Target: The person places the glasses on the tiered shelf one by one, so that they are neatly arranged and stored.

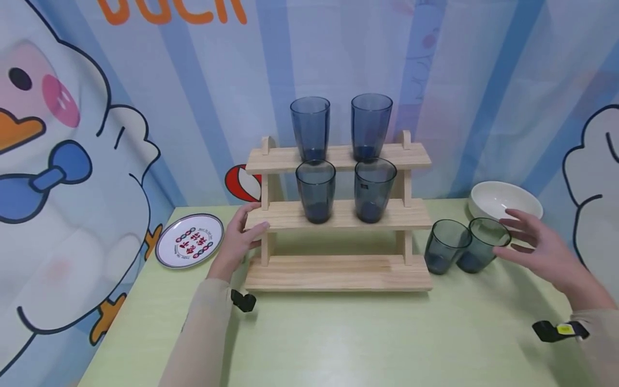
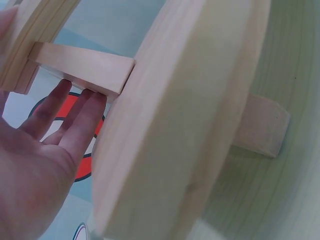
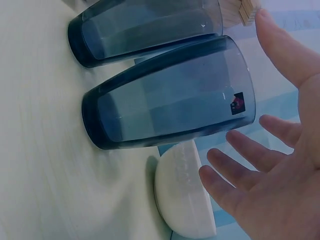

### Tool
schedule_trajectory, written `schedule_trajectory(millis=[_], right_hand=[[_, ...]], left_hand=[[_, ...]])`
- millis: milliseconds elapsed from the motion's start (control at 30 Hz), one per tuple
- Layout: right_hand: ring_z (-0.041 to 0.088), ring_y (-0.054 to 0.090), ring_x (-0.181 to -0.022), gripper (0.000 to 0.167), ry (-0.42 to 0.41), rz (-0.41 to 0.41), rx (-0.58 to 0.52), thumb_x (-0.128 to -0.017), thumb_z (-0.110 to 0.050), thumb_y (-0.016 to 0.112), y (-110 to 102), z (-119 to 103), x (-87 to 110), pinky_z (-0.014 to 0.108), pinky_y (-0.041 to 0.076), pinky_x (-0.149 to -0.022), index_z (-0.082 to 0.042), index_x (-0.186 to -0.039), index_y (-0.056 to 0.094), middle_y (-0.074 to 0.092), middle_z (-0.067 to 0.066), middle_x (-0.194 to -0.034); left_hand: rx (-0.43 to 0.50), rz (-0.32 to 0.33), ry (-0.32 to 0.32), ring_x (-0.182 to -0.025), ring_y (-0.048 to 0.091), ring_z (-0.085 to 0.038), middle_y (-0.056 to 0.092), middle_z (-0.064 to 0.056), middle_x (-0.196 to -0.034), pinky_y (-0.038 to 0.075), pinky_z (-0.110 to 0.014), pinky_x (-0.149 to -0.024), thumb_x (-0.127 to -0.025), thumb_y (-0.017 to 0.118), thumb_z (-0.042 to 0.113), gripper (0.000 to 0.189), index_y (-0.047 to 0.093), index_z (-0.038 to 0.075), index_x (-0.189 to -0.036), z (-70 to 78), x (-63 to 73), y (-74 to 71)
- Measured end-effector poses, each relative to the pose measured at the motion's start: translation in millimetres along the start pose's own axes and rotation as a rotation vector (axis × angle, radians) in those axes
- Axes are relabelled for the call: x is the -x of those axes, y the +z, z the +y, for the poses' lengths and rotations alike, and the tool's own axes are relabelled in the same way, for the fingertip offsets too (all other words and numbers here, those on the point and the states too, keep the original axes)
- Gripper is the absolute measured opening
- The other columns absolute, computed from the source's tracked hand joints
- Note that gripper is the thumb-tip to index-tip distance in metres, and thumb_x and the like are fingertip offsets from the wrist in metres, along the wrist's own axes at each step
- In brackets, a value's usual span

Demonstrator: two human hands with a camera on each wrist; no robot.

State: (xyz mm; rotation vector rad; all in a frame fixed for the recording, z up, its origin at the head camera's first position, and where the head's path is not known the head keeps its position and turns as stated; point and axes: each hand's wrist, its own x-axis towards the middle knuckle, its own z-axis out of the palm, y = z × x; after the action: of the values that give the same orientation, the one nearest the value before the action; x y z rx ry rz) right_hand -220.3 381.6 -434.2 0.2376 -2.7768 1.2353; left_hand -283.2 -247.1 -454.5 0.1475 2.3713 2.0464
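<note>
A three-tier wooden rack [image 1: 338,274] stands on the table. My left hand [image 1: 235,239] grips its left end, thumb over the middle board's front and fingertips against an upright post [image 2: 85,65]. Two blue-grey glasses [image 1: 310,126] [image 1: 371,126] stand on the top board, and two more glasses [image 1: 316,191] [image 1: 374,189] on the middle one. To the rack's right, two upright glasses [image 1: 442,250] [image 1: 476,252] stand side by side on the table. Beside the outer glass [image 3: 170,100], which bears a small dark label, my right hand [image 1: 539,247] spreads its fingers near the rim, holding nothing.
A white bowl [image 1: 503,194] sits behind the two table glasses, close to my right fingers. A white plate [image 1: 186,255] with red and blue print lies left of the rack. Behind everything hangs a striped cloth [image 1: 217,80] with cartoon ducks.
</note>
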Motion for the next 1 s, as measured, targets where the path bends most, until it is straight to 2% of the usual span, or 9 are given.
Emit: schedule_trajectory(millis=[200, 333, 400, 467, 567, 667, 767, 833, 1000], right_hand=[[0.055, 0.041, -0.135, 0.099, 0.017, -0.023, -0.029, -0.096, -0.025, 0.080, 7.0, 4.8, 0.4, 0.002, 0.041, -0.081, -0.018, -0.170, 0.015, 0.036, 0.034, -0.160], [0.018, 0.051, -0.127, 0.093, 0.002, -0.021, -0.041, -0.096, -0.022, 0.080, 9.4, 10.1, 1.3, 0.004, 0.044, -0.082, -0.018, -0.169, 0.022, 0.043, 0.021, -0.156], [-0.001, 0.047, -0.117, 0.089, -0.007, -0.021, -0.050, -0.096, -0.021, 0.080, 9.8, 12.3, 1.2, 0.005, 0.046, -0.082, -0.017, -0.167, 0.026, 0.048, 0.010, -0.150], [-0.012, 0.041, -0.111, 0.087, -0.009, -0.024, -0.061, -0.096, -0.020, 0.080, 10.3, 13.9, 0.4, 0.007, 0.047, -0.081, -0.016, -0.166, 0.028, 0.047, 0.002, -0.145], [-0.012, 0.040, -0.110, 0.087, 0.008, -0.030, -0.057, -0.096, -0.022, 0.080, 11.7, 15.4, -0.7, 0.009, 0.047, -0.079, -0.018, -0.166, 0.028, 0.046, 0.002, -0.145], [-0.001, 0.046, -0.116, 0.088, 0.012, -0.026, -0.053, -0.096, -0.023, 0.080, 15.2, 15.3, -2.1, 0.010, 0.046, -0.078, -0.018, -0.167, 0.026, 0.047, 0.006, -0.146], [0.013, 0.049, -0.122, 0.090, 0.005, -0.015, -0.058, -0.096, -0.023, 0.080, 19.7, 14.8, -3.0, 0.009, 0.044, -0.079, -0.019, -0.167, 0.026, 0.050, -0.003, -0.142], [0.015, 0.049, -0.125, 0.090, -0.001, -0.005, -0.070, -0.096, -0.022, 0.080, 22.5, 14.7, -3.1, 0.007, 0.042, -0.080, -0.020, -0.167, 0.026, 0.051, -0.011, -0.139], [-0.004, 0.045, -0.118, 0.087, 0.005, 0.012, -0.110, -0.097, -0.021, 0.079, 28.0, 17.2, -2.6, 0.006, 0.042, -0.081, -0.019, -0.167, 0.026, 0.052, -0.015, -0.138]], left_hand=[[0.002, 0.002, 0.004, -0.126, 0.057, -0.039, 0.046, -0.011, -0.158, 0.053, -0.059, -0.101, -0.102, 0.071, 0.026, 0.060, 0.044, 0.027, -0.156, 1.8, 2.3, 1.8], [0.023, 0.002, 0.012, -0.124, 0.059, -0.038, 0.048, -0.013, -0.155, 0.055, -0.058, -0.099, -0.102, 0.071, 0.023, 0.059, 0.045, 0.027, -0.156, 1.7, 1.9, 2.7], [0.034, 0.004, 0.013, -0.123, 0.059, -0.038, 0.049, -0.013, -0.153, 0.055, -0.058, -0.099, -0.102, 0.071, 0.023, 0.059, 0.046, 0.027, -0.155, 0.5, 1.1, 2.5], [0.035, 0.006, 0.013, -0.122, 0.059, -0.038, 0.049, -0.013, -0.153, 0.055, -0.059, -0.099, -0.102, 0.072, 0.023, 0.059, 0.046, 0.027, -0.155, -1.3, 0.2, 1.9], [0.028, 0.012, 0.009, -0.123, 0.059, -0.038, 0.048, -0.012, -0.154, 0.054, -0.060, -0.099, -0.101, 0.072, 0.026, 0.059, 0.046, 0.028, -0.154, -3.6, -0.9, 1.7], [0.033, 0.014, 0.008, -0.125, 0.058, -0.040, 0.047, -0.013, -0.154, 0.053, -0.062, -0.100, -0.101, 0.073, 0.027, 0.060, 0.046, 0.029, -0.154, -4.1, -0.9, 2.2], [0.040, 0.014, 0.009, -0.126, 0.057, -0.040, 0.046, -0.012, -0.155, 0.052, -0.063, -0.101, -0.101, 0.073, 0.027, 0.060, 0.046, 0.029, -0.155, -4.3, -0.6, 2.3], [0.039, 0.014, 0.010, -0.126, 0.057, -0.040, 0.046, -0.011, -0.155, 0.052, -0.063, -0.101, -0.101, 0.073, 0.027, 0.060, 0.046, 0.030, -0.155, -4.2, -0.4, 2.4], [0.032, 0.014, 0.011, -0.126, 0.058, -0.040, 0.045, -0.010, -0.157, 0.052, -0.062, -0.101, -0.101, 0.073, 0.028, 0.060, 0.046, 0.030, -0.155, -3.6, 0.0, 2.4]])
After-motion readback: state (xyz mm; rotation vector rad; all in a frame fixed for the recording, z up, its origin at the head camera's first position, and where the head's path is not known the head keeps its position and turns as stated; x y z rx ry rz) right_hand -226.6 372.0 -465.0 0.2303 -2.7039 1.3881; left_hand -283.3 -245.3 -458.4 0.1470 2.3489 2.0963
